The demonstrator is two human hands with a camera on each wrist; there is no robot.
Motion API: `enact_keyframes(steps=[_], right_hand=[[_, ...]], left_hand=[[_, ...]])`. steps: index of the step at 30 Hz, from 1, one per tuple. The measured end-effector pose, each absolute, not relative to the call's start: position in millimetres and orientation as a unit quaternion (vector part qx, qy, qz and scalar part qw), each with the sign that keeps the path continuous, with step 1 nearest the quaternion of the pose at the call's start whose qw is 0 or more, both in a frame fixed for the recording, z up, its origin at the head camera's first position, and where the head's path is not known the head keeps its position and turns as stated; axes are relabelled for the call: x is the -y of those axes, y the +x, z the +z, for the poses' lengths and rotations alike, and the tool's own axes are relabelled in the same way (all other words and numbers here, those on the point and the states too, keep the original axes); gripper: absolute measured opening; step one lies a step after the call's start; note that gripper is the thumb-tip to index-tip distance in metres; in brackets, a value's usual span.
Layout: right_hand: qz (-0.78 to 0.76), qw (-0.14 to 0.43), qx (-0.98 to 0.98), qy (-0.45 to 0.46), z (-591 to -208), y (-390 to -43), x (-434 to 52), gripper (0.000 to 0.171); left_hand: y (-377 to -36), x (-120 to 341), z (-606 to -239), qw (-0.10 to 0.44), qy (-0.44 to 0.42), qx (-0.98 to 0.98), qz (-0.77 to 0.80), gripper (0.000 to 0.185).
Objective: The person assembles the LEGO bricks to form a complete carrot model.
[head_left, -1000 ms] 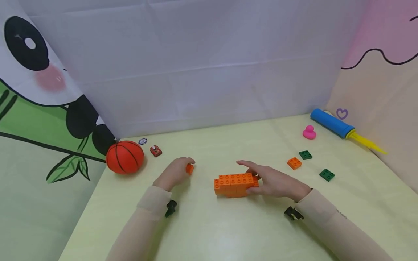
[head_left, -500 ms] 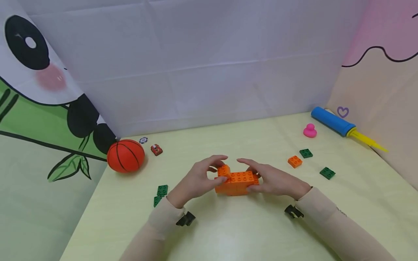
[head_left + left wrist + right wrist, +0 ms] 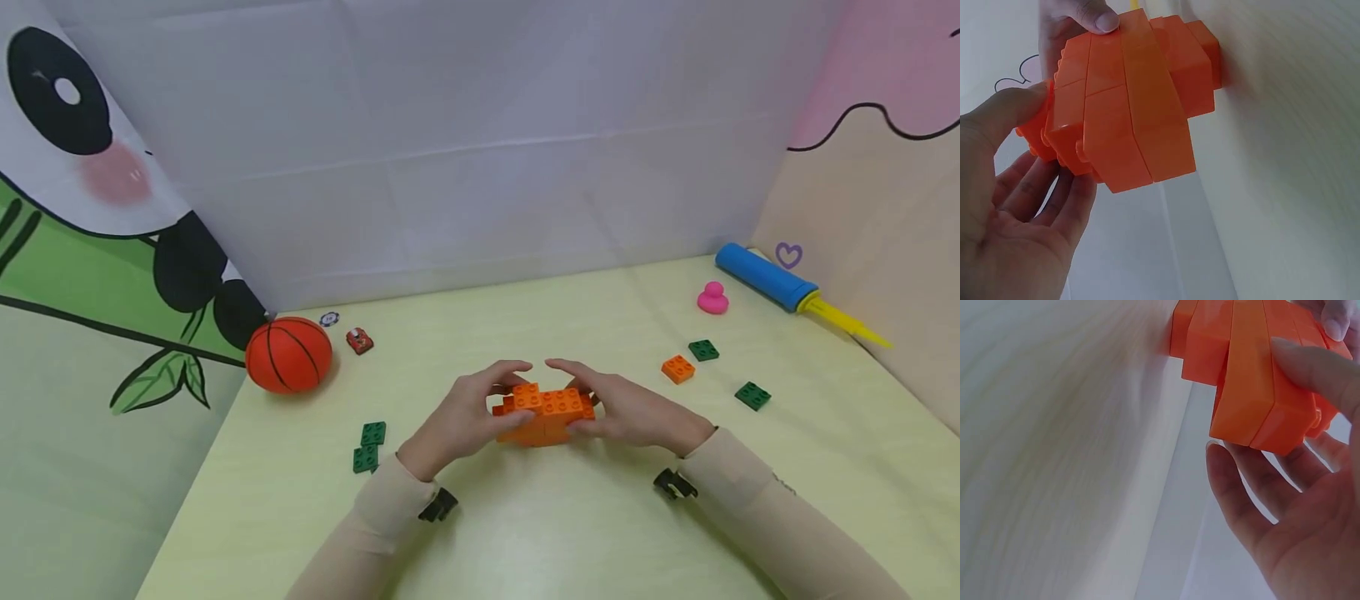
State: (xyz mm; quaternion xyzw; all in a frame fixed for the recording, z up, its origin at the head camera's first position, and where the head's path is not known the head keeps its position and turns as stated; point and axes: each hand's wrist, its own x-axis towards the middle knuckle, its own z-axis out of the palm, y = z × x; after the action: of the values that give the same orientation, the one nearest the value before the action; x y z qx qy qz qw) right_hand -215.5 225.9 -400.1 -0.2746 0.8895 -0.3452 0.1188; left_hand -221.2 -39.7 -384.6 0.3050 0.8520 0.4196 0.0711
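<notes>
An orange block built of several bricks stands on the pale yellow table, and both hands hold it. My left hand grips its left end, thumb in front and fingers arched over the top. From the other side my right hand grips the right end. In the left wrist view the block lies between the thumb and the fingers. In the right wrist view the thumb presses the block with the fingers curled under it.
A basketball, a poker chip and a small red toy car sit at the back left. Two green plates lie left of my left arm. At the right are an orange brick, two green plates, a pink duck and a blue pump.
My left hand brought a small orange brick from the left onto the block's left end, and it now sits lower there. The right hand kept hold of the block.
</notes>
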Motion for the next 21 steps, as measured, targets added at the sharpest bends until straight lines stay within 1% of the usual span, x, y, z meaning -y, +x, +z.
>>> enact_keyframes(steps=[7,16,18,21], right_hand=[[-0.343,0.11,-0.89,-0.279,-399,-216,-225,0.088],[-0.344,0.114,-0.893,-0.268,-400,-214,-224,0.087],[-0.344,0.114,-0.894,-0.264,-399,-213,-224,0.088],[-0.343,0.115,-0.896,-0.259,-399,-213,-225,0.087]], left_hand=[[-220,38,-380,0.067,0.304,-0.86,0.404,0.058],[-219,45,-398,0.03,0.325,-0.843,0.428,0.061],[-219,47,-399,0.032,0.32,-0.845,0.427,0.061],[-218,51,-401,0.048,0.303,-0.854,0.421,0.06]])
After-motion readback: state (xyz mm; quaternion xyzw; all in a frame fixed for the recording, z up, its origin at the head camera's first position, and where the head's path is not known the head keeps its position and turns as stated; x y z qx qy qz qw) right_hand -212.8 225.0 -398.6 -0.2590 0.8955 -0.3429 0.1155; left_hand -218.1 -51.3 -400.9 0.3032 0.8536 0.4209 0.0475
